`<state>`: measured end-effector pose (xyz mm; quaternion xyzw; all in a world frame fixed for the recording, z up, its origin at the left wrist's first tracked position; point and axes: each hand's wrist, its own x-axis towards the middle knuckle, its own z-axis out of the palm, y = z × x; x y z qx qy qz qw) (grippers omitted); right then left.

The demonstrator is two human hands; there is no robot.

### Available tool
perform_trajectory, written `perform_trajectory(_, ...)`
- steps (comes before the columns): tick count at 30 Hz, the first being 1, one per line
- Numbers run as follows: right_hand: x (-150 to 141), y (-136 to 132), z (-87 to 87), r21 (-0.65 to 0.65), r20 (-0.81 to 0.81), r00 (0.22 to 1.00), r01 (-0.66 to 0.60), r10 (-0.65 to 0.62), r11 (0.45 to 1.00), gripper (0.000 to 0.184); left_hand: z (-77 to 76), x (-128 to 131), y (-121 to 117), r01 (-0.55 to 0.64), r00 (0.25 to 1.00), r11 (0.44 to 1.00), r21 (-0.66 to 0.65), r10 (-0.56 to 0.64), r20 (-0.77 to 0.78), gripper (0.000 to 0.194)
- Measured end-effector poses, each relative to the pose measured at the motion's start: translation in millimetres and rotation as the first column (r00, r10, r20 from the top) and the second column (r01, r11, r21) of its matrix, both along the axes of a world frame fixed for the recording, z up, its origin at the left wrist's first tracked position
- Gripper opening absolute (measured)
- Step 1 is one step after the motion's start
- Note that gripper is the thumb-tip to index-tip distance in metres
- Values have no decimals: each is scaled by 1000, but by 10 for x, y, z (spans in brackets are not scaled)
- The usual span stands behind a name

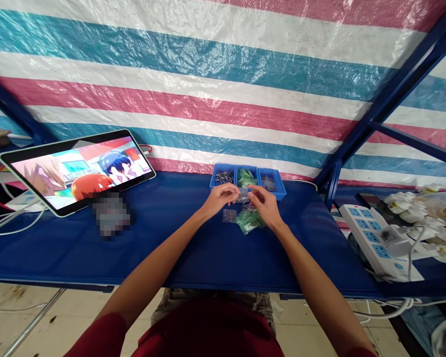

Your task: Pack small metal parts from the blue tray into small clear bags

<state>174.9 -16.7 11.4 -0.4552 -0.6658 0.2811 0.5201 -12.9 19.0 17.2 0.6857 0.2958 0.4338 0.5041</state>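
Between my left hand (222, 199) and my right hand (264, 202) is a small clear plastic bag (242, 195), gripped at both sides by my fingertips. Just beyond my hands stands a blue divided tray (281, 195). Its left compartment holds dark metal screws (224, 177), the middle one green plastic pieces (247, 176), and the right one clear bags (268, 183). On the table below my hands lie a filled clear bag (229, 215) and a pile of green packets (249, 221), partly under my right hand.
A tablet (78, 171) playing a cartoon leans at the left of the blue table (193, 263), with a blurred object (112, 215) before it. At the right are a power strip (371, 238), white fittings (405, 206) and cables. Blue metal posts (386, 99) frame a striped sheet.
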Motion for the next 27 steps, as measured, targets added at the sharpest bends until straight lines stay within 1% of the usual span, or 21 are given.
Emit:
perform_trajectory(2, -3, 11, -1, -147, -95, 991, -112, 99, 983, 34, 20, -15, -28, 54, 996, 998, 43, -50, -74, 29)
perform_trajectory(3, -3, 18, -2, -197, -131, 982, -159, 135, 967, 33, 24, -21, -36, 71, 992, 995, 65, -63, -105, 29)
perform_trajectory(5, 5, 38, -6, -261, -175, 972, -198, 156, 945, 32, 26, -35, -36, 69, 985, 992, 108, -50, -164, 31)
perform_trajectory(6, 15, 52, -10, -284, -192, 972, -190, 139, 940, 32, 25, -45, -29, 43, 979, 990, 136, -15, -203, 31)
perform_trajectory(8, 52, 90, -21, -313, -239, 970, -125, 49, 942, 31, 27, -69, -4, -47, 942, 973, 227, 118, -315, 27)
perform_trajectory(10, 112, 140, -38, -309, -323, 942, -15, -90, 951, 30, 39, -103, 23, -104, 858, 937, 334, 254, -446, 27)
perform_trajectory(11, 148, 165, -49, -291, -378, 910, 59, -171, 955, 30, 49, -123, 33, -99, 813, 923, 372, 291, -505, 27)
perform_trajectory(12, 185, 189, -60, -279, -432, 869, 126, -242, 952, 31, 58, -143, 40, -72, 774, 918, 389, 297, -558, 27)
perform_trajectory(13, 220, 210, -71, -278, -479, 827, 175, -294, 944, 33, 67, -163, 46, -28, 745, 925, 380, 273, -609, 28)
perform_trajectory(15, 274, 239, -91, -304, -543, 751, 240, -374, 922, 43, 74, -201, 52, 82, 693, 949, 305, 166, -702, 30)
perform_trajectory(17, 292, 245, -104, -319, -562, 714, 279, -418, 906, 52, 61, -231, 58, 171, 630, 961, 218, 64, -774, 34)
perform_trajectory(19, 272, 232, -105, -304, -546, 717, 313, -434, 900, 54, 33, -249, 69, 219, 568, 961, 170, 16, -823, 38)
perform_trajectory(22, 205, 193, -87, -230, -478, 777, 338, -409, 912, 47, -15, -258, 90, 249, 513, 956, 156, 7, -858, 35)
perform_trajectory(25, 143, 151, -69, -155, -373, 856, 323, -358, 934, 34, -42, -256, 104, 256, 514, 952, 168, 13, -858, 31)
perform_trajectory(27, 116, 126, -65, -128, -298, 897, 302, -327, 945, 26, -43, -247, 103, 220, 523, 959, 178, 38, -851, 28)
